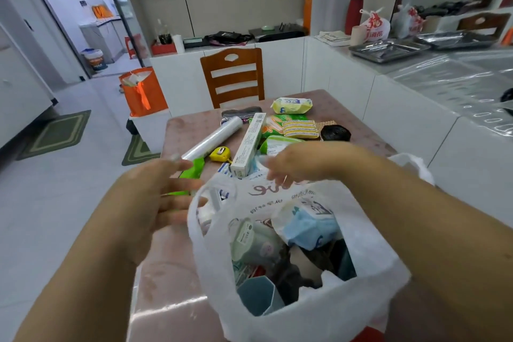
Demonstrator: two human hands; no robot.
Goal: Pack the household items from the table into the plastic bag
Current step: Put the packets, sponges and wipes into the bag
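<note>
1. White thin plastic is forming the plastic bag (327,314), which is standing open on the near part of the table (177,272), between the two forearms.
2. The left hand (155,203) is hovering just beside the bag's left handle loop; its grip is spread, with the fingers straight and holding nothing.
3. The right hand (294,164) is reaching over the far rim of the bag; its fingers are blurred, so I cannot tell if the grip is spread or pinching something.
4. Inside the bag a pack of blue face masks (308,228) is lying on top, with a pale round container (255,241) to its left and a teal box (255,297) near the front wall.
5. Beyond the hands, more items are lying on the table: a roll of clear film (213,137), a yellow tape measure (220,153), a long white box (248,144), a green packet (194,171), striped sponges (299,128), a black round object (334,133) and a yellow wipes pack (291,105).
6. A wooden chair (233,75) is standing behind the far edge of the table.
</note>
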